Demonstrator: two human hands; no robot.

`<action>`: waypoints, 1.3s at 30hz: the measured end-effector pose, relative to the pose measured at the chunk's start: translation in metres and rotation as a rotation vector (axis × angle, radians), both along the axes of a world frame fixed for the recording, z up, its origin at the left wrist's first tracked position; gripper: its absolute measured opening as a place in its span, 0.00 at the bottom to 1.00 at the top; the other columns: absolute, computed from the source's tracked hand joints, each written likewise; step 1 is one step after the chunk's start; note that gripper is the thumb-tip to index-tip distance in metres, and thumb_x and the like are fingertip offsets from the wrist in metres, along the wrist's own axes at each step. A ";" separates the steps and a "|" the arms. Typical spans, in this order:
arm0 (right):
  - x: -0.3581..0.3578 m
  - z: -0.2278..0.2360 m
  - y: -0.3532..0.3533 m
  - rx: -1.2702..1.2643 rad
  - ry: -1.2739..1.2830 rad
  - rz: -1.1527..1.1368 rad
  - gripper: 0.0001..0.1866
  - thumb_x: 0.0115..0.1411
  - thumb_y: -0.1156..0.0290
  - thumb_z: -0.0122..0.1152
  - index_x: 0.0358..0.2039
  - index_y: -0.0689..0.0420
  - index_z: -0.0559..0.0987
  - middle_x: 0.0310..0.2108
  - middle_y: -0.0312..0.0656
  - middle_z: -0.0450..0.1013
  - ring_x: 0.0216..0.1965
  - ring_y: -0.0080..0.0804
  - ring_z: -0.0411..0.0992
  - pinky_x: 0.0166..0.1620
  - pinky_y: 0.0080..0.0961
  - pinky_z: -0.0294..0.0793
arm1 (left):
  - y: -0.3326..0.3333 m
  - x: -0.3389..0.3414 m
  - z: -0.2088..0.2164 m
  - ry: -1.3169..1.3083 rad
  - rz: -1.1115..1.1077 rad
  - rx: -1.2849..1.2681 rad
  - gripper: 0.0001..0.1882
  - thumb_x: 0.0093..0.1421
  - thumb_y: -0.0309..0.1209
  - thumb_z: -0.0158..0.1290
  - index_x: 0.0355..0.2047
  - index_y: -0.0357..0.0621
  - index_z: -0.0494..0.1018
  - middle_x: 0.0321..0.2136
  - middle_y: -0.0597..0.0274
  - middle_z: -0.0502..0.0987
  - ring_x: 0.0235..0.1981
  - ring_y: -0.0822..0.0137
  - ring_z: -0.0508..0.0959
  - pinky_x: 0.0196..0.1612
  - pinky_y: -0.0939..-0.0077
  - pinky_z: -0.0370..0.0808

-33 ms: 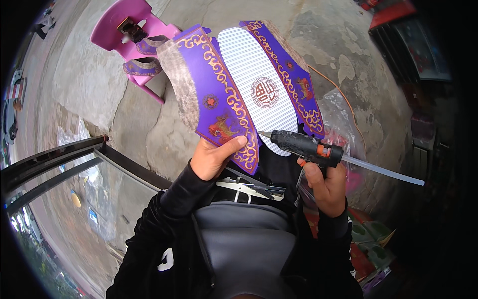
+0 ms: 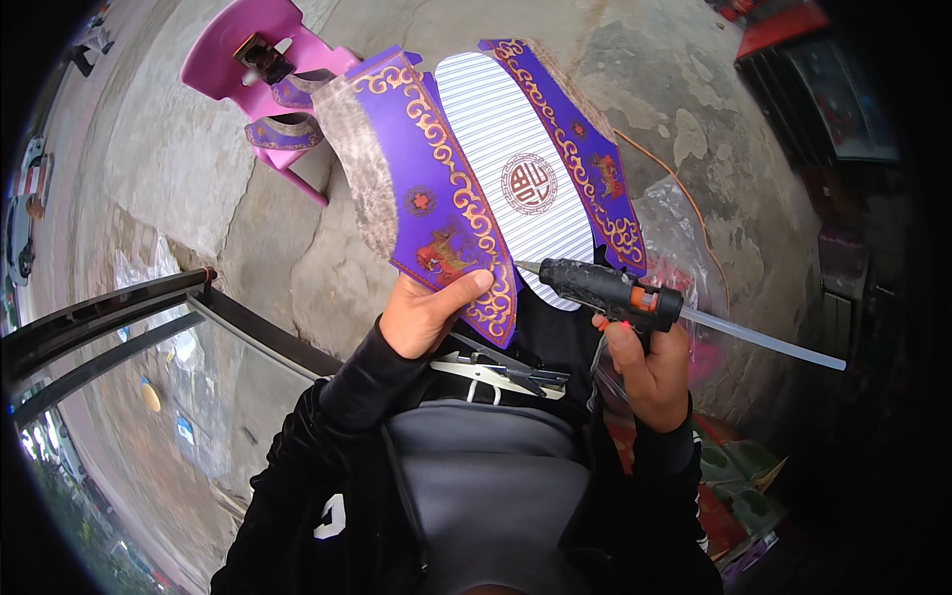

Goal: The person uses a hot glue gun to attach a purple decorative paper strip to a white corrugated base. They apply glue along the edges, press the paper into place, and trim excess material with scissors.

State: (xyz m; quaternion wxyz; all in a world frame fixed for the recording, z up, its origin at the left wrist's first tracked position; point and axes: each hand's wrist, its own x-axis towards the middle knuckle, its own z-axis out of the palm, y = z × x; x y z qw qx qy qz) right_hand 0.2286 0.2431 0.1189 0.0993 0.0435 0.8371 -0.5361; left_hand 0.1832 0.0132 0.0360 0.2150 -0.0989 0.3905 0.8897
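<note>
My left hand point(image 2: 431, 312) pinches the lower end of a purple printed panel point(image 2: 416, 169) with gold scrollwork and a brown fur-patterned edge, thumb on top. Beside it lies a white, blue-striped insole-shaped piece point(image 2: 511, 124) bearing a round red-brown emblem. A matching purple panel point(image 2: 580, 129) flanks the striped piece on its right. In my right hand point(image 2: 650, 367) is a black glue gun point(image 2: 615, 293) with a pale glue stick point(image 2: 764, 337) sticking out behind. Its nozzle points left, close to the left panel's inner edge; whether it touches is unclear. Scissors point(image 2: 496, 375) rest across my lap.
A pink plastic chair point(image 2: 223, 55) at the far left carries small purple cut pieces point(image 2: 283, 134) and a dark object. A glass-topped frame point(image 2: 129, 387) stands at my left. An orange cord point(image 2: 684, 183) and clear plastic wrapping point(image 2: 674, 213) lie on the concrete floor.
</note>
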 end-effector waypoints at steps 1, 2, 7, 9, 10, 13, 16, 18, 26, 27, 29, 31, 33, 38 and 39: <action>0.000 0.000 0.000 0.018 0.001 0.001 0.11 0.60 0.71 0.59 0.40 0.64 0.77 0.31 0.45 0.76 0.32 0.33 0.75 0.37 0.27 0.71 | 0.000 0.000 0.000 0.000 -0.003 0.006 0.22 0.59 0.19 0.54 0.54 0.41 0.66 0.45 0.60 0.74 0.47 0.66 0.74 0.52 0.68 0.70; -0.001 0.000 0.000 0.036 0.002 0.002 0.11 0.60 0.71 0.60 0.40 0.64 0.77 0.31 0.45 0.76 0.32 0.33 0.75 0.37 0.27 0.71 | 0.000 0.000 0.000 0.001 -0.007 0.016 0.22 0.59 0.19 0.54 0.54 0.41 0.66 0.45 0.60 0.75 0.47 0.66 0.74 0.52 0.68 0.70; -0.001 -0.003 0.001 0.021 -0.013 -0.030 0.11 0.60 0.71 0.60 0.40 0.64 0.77 0.30 0.44 0.75 0.30 0.33 0.74 0.35 0.27 0.71 | -0.001 -0.001 0.000 -0.026 -0.029 0.034 0.20 0.60 0.20 0.54 0.52 0.41 0.67 0.43 0.60 0.76 0.45 0.66 0.76 0.50 0.69 0.72; 0.000 -0.003 0.002 0.019 -0.025 -0.039 0.11 0.60 0.70 0.60 0.40 0.64 0.77 0.29 0.44 0.75 0.29 0.34 0.73 0.35 0.28 0.70 | -0.002 -0.001 0.000 -0.027 -0.030 0.032 0.19 0.60 0.20 0.54 0.52 0.41 0.68 0.43 0.60 0.76 0.45 0.67 0.76 0.50 0.69 0.72; 0.000 -0.003 0.001 0.011 -0.023 -0.042 0.11 0.60 0.70 0.60 0.40 0.64 0.77 0.29 0.44 0.75 0.29 0.34 0.73 0.35 0.28 0.70 | -0.001 -0.001 0.000 -0.022 -0.027 0.027 0.19 0.60 0.20 0.54 0.52 0.41 0.68 0.43 0.60 0.76 0.45 0.67 0.76 0.50 0.69 0.72; 0.000 -0.003 0.001 0.025 -0.018 -0.030 0.11 0.60 0.70 0.60 0.40 0.64 0.77 0.29 0.45 0.75 0.29 0.35 0.73 0.35 0.28 0.70 | -0.001 -0.001 -0.001 -0.016 -0.022 0.027 0.19 0.60 0.20 0.54 0.52 0.41 0.68 0.43 0.60 0.76 0.44 0.67 0.76 0.50 0.69 0.73; -0.001 -0.003 0.001 0.040 0.000 -0.016 0.12 0.60 0.70 0.60 0.40 0.64 0.77 0.29 0.45 0.75 0.29 0.36 0.73 0.35 0.29 0.70 | -0.003 -0.001 0.000 -0.006 -0.040 0.041 0.19 0.60 0.19 0.53 0.53 0.40 0.68 0.46 0.61 0.75 0.47 0.69 0.75 0.52 0.71 0.71; -0.002 -0.002 0.001 0.049 0.009 -0.008 0.12 0.60 0.69 0.60 0.40 0.64 0.77 0.29 0.45 0.74 0.29 0.36 0.73 0.35 0.29 0.70 | -0.003 -0.001 0.000 -0.001 -0.054 0.047 0.20 0.61 0.18 0.52 0.53 0.39 0.67 0.47 0.62 0.74 0.48 0.70 0.74 0.53 0.72 0.70; -0.001 -0.001 0.001 0.088 -0.007 0.000 0.12 0.60 0.68 0.60 0.40 0.63 0.77 0.29 0.47 0.74 0.29 0.40 0.73 0.34 0.31 0.70 | -0.003 -0.001 0.000 0.018 -0.061 0.033 0.19 0.61 0.18 0.52 0.53 0.38 0.68 0.46 0.62 0.75 0.47 0.70 0.74 0.52 0.72 0.70; -0.001 -0.001 0.001 0.090 -0.010 0.001 0.12 0.60 0.68 0.60 0.40 0.63 0.77 0.29 0.47 0.74 0.29 0.40 0.73 0.34 0.31 0.70 | -0.004 -0.001 0.000 0.020 -0.063 0.041 0.19 0.61 0.18 0.52 0.53 0.38 0.68 0.46 0.62 0.75 0.47 0.70 0.74 0.52 0.72 0.71; -0.001 -0.001 0.002 0.094 -0.014 0.002 0.12 0.60 0.68 0.60 0.40 0.63 0.77 0.29 0.47 0.74 0.29 0.40 0.73 0.34 0.31 0.70 | -0.004 -0.001 -0.001 0.019 -0.071 0.043 0.19 0.61 0.18 0.52 0.53 0.38 0.68 0.46 0.62 0.75 0.46 0.70 0.75 0.51 0.72 0.71; -0.001 -0.001 0.002 0.097 -0.019 0.000 0.12 0.60 0.68 0.60 0.40 0.63 0.76 0.29 0.47 0.74 0.29 0.40 0.73 0.34 0.31 0.70 | -0.004 -0.001 0.000 0.017 -0.075 0.047 0.19 0.61 0.18 0.52 0.53 0.38 0.68 0.46 0.62 0.75 0.46 0.69 0.75 0.51 0.72 0.71; -0.001 -0.001 0.002 0.100 -0.025 -0.003 0.13 0.60 0.68 0.60 0.40 0.63 0.76 0.29 0.47 0.74 0.29 0.40 0.73 0.34 0.31 0.70 | -0.004 -0.002 0.000 0.019 -0.079 0.047 0.19 0.61 0.18 0.52 0.53 0.38 0.68 0.45 0.62 0.75 0.46 0.69 0.75 0.51 0.72 0.71; 0.000 -0.001 0.003 0.115 -0.043 -0.002 0.13 0.59 0.68 0.61 0.40 0.63 0.76 0.28 0.47 0.74 0.29 0.41 0.73 0.34 0.31 0.70 | -0.004 -0.002 0.001 -0.005 -0.080 0.050 0.19 0.61 0.19 0.52 0.53 0.38 0.68 0.46 0.61 0.75 0.46 0.69 0.75 0.51 0.72 0.71; 0.000 -0.001 0.003 0.114 -0.044 -0.002 0.13 0.59 0.68 0.61 0.40 0.63 0.76 0.28 0.47 0.74 0.28 0.41 0.73 0.33 0.31 0.70 | -0.005 -0.002 0.001 -0.003 -0.078 0.051 0.19 0.61 0.19 0.52 0.53 0.38 0.68 0.46 0.61 0.75 0.46 0.69 0.75 0.51 0.72 0.71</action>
